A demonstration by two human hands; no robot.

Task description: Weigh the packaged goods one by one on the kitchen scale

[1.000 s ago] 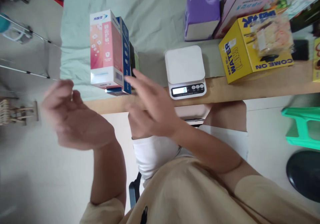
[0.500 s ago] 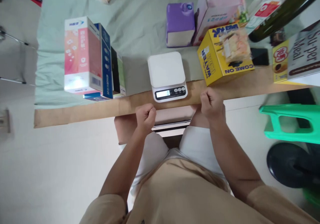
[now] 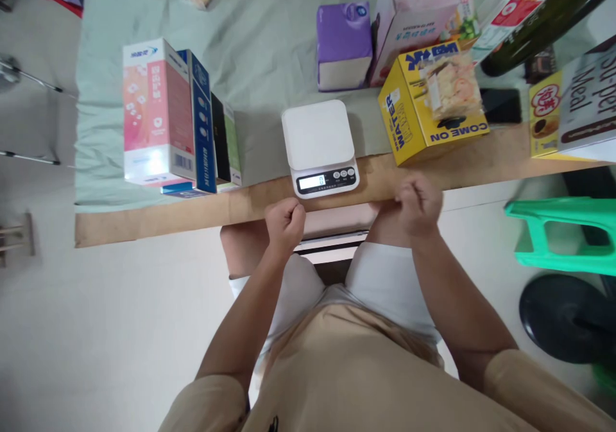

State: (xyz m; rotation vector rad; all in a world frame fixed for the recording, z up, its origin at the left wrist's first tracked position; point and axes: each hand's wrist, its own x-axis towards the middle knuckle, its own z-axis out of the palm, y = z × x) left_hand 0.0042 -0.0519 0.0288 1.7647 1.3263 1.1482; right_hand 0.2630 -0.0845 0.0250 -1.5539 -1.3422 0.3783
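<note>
Well to the left of the left hand (image 3: 285,222), and farther forward, a pink-and-white carton (image 3: 156,114) stands against a narrower blue box (image 3: 203,130) on the surface (image 3: 231,205); both look like stiff card that would dent if squeezed, so flat palms on opposite sides should suit. Just ahead of the left hand, and forward of the gap between the hands, sits a digital kitchen scale (image 3: 320,148). It is probably light and rigid, its white plate smooth and rather slippery; the lower body, held from both sides, looks a safer grip than the plate. Ahead of the right hand (image 3: 420,202) is a yellow box (image 3: 416,122), likely firm but crushable, best taken across opposite faces, with a clear food packet (image 3: 453,92) on top that seems soft and fragile. As for pose, the left hand is curled into a fist by the near edge, with nothing visible in it. The right hand, slightly blurred, is curled likewise; whether either conceals something small I cannot tell. Both forearms angle forward, set apart.
</note>
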